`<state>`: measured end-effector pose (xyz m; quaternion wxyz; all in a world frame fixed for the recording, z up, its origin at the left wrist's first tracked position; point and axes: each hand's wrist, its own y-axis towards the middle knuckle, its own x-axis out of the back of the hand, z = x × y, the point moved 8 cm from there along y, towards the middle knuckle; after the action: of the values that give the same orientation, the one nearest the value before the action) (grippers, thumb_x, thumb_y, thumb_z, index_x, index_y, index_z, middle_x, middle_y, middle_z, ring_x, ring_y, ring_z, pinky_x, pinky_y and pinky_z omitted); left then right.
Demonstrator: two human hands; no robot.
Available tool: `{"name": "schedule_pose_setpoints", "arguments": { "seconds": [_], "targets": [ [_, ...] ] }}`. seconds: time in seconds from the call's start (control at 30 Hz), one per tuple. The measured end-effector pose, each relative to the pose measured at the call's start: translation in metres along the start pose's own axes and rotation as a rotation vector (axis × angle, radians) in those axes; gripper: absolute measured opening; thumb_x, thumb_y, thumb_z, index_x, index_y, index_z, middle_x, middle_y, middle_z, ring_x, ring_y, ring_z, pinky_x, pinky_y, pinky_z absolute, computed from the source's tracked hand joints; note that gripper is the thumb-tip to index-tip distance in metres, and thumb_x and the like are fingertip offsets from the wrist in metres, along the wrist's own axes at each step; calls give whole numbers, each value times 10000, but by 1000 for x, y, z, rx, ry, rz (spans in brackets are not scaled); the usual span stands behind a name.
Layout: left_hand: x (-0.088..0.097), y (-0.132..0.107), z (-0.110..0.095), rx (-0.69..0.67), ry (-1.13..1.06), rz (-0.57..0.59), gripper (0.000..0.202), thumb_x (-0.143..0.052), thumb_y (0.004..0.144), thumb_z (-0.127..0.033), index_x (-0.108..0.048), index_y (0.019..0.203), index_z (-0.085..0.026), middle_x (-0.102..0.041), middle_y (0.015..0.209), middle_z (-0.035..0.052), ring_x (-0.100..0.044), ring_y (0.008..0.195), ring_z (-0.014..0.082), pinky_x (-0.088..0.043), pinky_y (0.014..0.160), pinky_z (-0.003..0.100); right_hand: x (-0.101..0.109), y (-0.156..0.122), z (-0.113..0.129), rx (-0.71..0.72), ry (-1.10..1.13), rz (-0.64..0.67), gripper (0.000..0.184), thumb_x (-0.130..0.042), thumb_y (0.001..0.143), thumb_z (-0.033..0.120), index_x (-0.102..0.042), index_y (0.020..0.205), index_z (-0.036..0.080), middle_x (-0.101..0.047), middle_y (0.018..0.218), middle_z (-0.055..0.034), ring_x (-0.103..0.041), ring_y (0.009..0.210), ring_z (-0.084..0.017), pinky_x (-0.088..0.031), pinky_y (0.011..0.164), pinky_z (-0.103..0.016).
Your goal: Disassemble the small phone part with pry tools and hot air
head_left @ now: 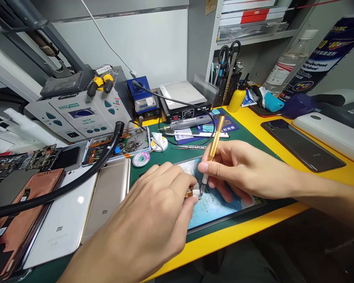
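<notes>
In my right hand (236, 169), fingers wrapped pen-like, is a slim syringe (216, 137) with a gold rod and a translucent lower barrel. Its tip points down at a small silvery part (196, 191) with a copper-coloured flex piece. My left hand (156, 204) pinches this small part between thumb and fingertips; much of it is hidden by the fingers. Whether the tip touches the part, I cannot tell. Both hands are over a blue, stained work pad (212, 212) lying on the green mat (253, 145).
Several phones, one white (63, 212), lie left beneath a black hose (76, 182). Behind them are a tray of circuit boards (129, 143) and a rework station (85, 114). Tweezers (190, 147) and a solder reel (141, 158) lie behind the pad. A dark phone (303, 145) rests right.
</notes>
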<state>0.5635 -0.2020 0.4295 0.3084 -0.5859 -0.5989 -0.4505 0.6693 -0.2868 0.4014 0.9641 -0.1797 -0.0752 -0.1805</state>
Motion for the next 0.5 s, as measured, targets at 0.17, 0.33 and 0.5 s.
{"name": "schedule_pose_setpoints", "arguments": {
  "seconds": [0.17, 0.33, 0.5],
  "targets": [
    [-1, 1, 0, 3, -19, 21, 187, -507, 964, -177, -629, 1099, -221, -619, 971, 28, -534, 921, 209, -420, 830, 409, -1, 0, -1, -3, -16, 13, 322, -660, 907, 458, -533, 835, 170, -612, 519, 35, -454, 284, -58, -373, 263, -128],
    [-1, 1, 1, 4, -29, 27, 186, -504, 964, -162, -614, 1101, -225, -620, 984, 28, -530, 919, 204, -415, 818, 402, -6, -1, 3, 38, 3, 37, 270, -668, 909, 423, -574, 875, 173, -630, 632, 26, -553, 411, -74, -415, 305, -119],
    [-2, 1, 1, 13, -25, 32, 173, -500, 969, -176, -613, 1088, -230, -613, 972, 20, -531, 913, 199, -417, 825, 404, -2, -1, 3, 26, 21, 13, 278, -679, 899, 423, -554, 854, 179, -629, 621, 37, -508, 329, -66, -371, 264, -134]
  ]
}}
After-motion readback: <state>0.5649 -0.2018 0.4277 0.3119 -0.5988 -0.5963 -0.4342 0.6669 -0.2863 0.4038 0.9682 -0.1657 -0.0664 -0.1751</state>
